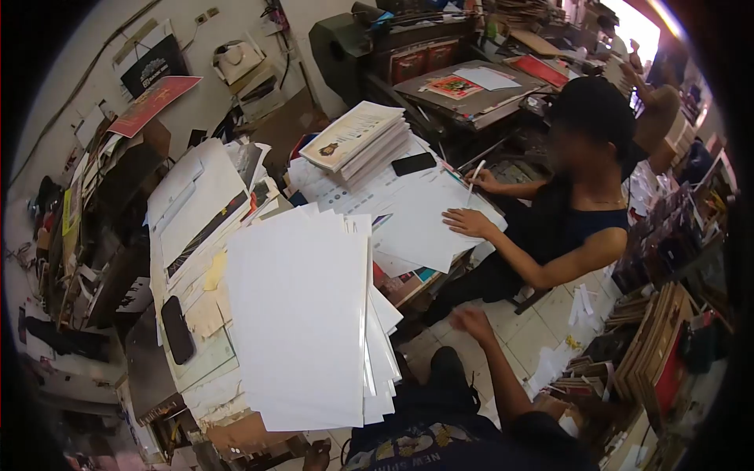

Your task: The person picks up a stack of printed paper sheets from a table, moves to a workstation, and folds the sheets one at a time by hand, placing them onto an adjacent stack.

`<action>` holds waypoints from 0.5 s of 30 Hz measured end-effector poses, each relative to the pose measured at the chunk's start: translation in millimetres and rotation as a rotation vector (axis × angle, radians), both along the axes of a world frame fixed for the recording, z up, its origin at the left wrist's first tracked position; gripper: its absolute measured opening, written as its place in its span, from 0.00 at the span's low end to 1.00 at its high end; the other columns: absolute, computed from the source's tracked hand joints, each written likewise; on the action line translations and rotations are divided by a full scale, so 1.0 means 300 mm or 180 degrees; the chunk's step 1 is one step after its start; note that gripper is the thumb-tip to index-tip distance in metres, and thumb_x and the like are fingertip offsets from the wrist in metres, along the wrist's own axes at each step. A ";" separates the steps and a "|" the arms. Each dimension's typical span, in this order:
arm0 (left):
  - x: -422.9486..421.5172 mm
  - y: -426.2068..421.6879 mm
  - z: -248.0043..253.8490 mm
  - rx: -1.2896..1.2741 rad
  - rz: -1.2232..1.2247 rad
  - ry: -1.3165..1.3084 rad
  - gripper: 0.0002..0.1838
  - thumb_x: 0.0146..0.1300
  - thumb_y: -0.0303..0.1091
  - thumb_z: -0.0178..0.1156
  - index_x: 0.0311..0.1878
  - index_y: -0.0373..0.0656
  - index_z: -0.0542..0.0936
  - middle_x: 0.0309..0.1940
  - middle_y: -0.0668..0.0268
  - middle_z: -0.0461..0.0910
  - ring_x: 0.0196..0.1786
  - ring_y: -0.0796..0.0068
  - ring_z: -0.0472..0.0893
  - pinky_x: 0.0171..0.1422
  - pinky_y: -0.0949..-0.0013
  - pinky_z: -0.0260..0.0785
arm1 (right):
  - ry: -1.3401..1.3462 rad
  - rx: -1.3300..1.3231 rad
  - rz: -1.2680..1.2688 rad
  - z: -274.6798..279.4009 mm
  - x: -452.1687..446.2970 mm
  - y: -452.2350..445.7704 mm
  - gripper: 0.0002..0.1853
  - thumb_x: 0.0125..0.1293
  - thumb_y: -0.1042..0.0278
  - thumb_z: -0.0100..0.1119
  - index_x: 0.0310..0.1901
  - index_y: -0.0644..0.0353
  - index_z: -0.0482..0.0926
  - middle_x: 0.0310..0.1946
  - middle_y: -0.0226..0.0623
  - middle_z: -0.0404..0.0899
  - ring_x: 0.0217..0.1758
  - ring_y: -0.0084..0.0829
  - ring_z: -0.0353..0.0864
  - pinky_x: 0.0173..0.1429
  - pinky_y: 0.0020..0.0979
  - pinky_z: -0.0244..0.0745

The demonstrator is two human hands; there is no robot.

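Observation:
My right hand [471, 323] is raised above the tiled floor, right of the paper stack and touching nothing that I can make out. Its fingers are blurred and look partly curled. A small, dark brown shape [318, 454] at the bottom edge may be my left hand, but its fingers cannot be read. In front of me, a large fanned stack of white sheets [298, 314] lies on the cluttered table [208, 400], its sheets uneven along the right side.
A co-worker [585, 180] sits at the right, writing with a white pen [476, 174] on white paper [428, 224]. Beyond are a printed stack [353, 137] and a black phone [414, 163]. Another phone [177, 330] lies left. Boards [656, 337] lean at lower right.

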State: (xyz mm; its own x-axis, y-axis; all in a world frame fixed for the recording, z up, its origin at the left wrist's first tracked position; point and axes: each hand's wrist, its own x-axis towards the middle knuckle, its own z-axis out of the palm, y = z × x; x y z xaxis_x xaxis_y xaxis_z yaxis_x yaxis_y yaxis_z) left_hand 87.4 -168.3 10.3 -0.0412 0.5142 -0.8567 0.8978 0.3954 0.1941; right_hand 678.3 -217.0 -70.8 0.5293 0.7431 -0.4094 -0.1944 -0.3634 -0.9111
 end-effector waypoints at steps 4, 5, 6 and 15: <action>0.142 0.026 0.272 0.0058 -0.0881 -0.0725 0.39 0.72 0.54 0.59 0.77 0.39 0.64 0.72 0.46 0.67 0.77 0.52 0.65 0.79 0.48 0.59 | 0.0624 0.0930 0.0138 0.331 0.084 0.530 0.19 0.74 0.56 0.62 0.45 0.70 0.85 0.38 0.42 0.88 0.40 0.30 0.89 0.49 0.30 0.84; 0.226 0.009 0.408 0.0089 -0.0792 -0.0683 0.39 0.72 0.54 0.59 0.77 0.39 0.64 0.72 0.46 0.67 0.77 0.52 0.65 0.79 0.48 0.59 | 0.0846 0.0915 0.0173 0.364 0.101 0.655 0.20 0.74 0.55 0.62 0.47 0.71 0.84 0.40 0.44 0.88 0.43 0.32 0.89 0.51 0.31 0.84; 0.344 -0.019 0.560 0.0124 -0.0185 -0.1506 0.41 0.72 0.54 0.58 0.79 0.41 0.57 0.75 0.46 0.62 0.78 0.51 0.63 0.80 0.45 0.57 | 0.1055 0.0926 0.0212 0.398 0.119 0.782 0.22 0.74 0.54 0.62 0.48 0.71 0.84 0.42 0.45 0.87 0.46 0.33 0.88 0.54 0.32 0.84; 0.910 -0.010 0.739 0.1747 0.4598 -0.2483 0.38 0.76 0.44 0.60 0.79 0.36 0.55 0.75 0.58 0.64 0.74 0.61 0.67 0.75 0.53 0.68 | 0.1463 0.1123 -0.0256 0.323 0.253 1.749 0.25 0.69 0.58 0.68 0.54 0.74 0.79 0.47 0.54 0.84 0.48 0.38 0.87 0.49 0.38 0.84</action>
State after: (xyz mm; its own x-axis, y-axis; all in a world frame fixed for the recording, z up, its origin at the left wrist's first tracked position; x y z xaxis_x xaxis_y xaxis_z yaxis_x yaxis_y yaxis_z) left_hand 360.3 -171.4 232.1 -0.3887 0.6536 -0.6494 -0.4567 0.4755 0.7519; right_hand 754.4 307.7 26.1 0.4163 0.8411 -0.3454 -0.6128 -0.0210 -0.7900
